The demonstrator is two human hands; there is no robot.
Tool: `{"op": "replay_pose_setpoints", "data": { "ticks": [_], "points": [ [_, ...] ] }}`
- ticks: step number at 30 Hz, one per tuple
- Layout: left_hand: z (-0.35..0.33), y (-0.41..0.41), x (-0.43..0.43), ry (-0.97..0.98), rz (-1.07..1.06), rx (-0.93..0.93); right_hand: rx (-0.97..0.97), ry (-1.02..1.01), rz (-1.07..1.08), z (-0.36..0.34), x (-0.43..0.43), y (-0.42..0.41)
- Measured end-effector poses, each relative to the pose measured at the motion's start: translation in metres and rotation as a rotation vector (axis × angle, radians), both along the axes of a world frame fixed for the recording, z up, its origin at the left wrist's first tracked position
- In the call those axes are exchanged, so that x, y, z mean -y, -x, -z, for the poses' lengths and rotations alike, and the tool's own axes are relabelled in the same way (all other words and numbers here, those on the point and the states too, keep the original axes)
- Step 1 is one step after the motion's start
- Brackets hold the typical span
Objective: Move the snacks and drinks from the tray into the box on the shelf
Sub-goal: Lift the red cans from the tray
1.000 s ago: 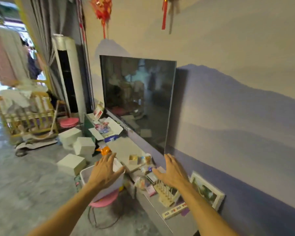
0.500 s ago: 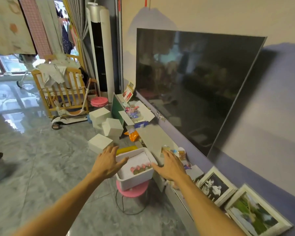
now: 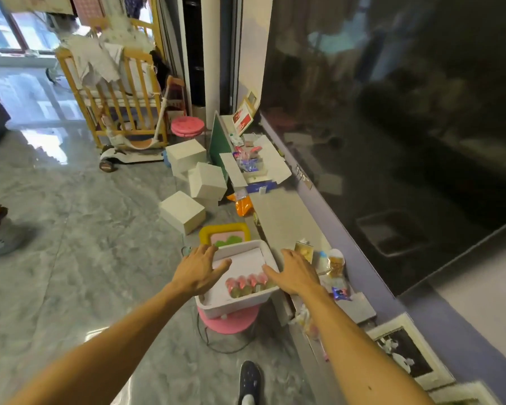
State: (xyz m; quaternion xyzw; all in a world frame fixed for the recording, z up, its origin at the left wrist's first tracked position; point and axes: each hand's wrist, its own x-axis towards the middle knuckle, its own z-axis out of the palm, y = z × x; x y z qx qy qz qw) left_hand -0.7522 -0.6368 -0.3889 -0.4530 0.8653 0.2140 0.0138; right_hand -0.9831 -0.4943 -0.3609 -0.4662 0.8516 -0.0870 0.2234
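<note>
A white plastic tray (image 3: 237, 305) rests on a pink stool (image 3: 231, 321) beside the low shelf (image 3: 284, 220). Inside it lies a row of small drink bottles with pink caps (image 3: 247, 285). My left hand (image 3: 197, 270) hovers over the tray's left rim, fingers spread, holding nothing. My right hand (image 3: 297, 273) hovers over the tray's right rim, also spread and empty. Further along the shelf an open white box (image 3: 257, 168) holds coloured snack packets. An orange snack bag (image 3: 243, 204) lies by the shelf edge.
Small drinks and packets (image 3: 333, 264) crowd the shelf right of the tray. A large dark TV (image 3: 392, 112) hangs above. White cubes (image 3: 184, 211) and a yellow-framed toy (image 3: 225, 235) lie on the floor. Picture frames (image 3: 406, 349) lean at near right. My shoe (image 3: 249, 381) is below.
The view has tilted down and moved closer to the tray. Both hands have come forward over the tray's rims, still empty.
</note>
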Motion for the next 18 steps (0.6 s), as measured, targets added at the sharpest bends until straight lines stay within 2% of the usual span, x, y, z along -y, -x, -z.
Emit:
{"op": "replay_pose_setpoints", "data": {
  "ticks": [7, 12, 14, 16, 18],
  "points": [
    [0.069, 0.074, 0.042, -0.184, -0.071, 0.122, 0.126, -0.188, -0.049, 0.103, 0.084, 0.069],
    [0.147, 0.098, 0.070, -0.335, -0.181, 0.195, 0.171, -0.281, -0.068, 0.180, 0.126, 0.087],
    [0.185, 0.102, 0.082, -0.400, -0.245, 0.216, 0.206, -0.315, -0.051, 0.236, 0.138, 0.099],
    [0.225, 0.107, 0.095, -0.470, -0.291, 0.240, 0.241, -0.319, -0.028, 0.322, 0.147, 0.118],
    [0.267, 0.111, 0.107, -0.538, -0.309, 0.267, 0.257, -0.349, -0.020, 0.368, 0.157, 0.128]
  ]
}}
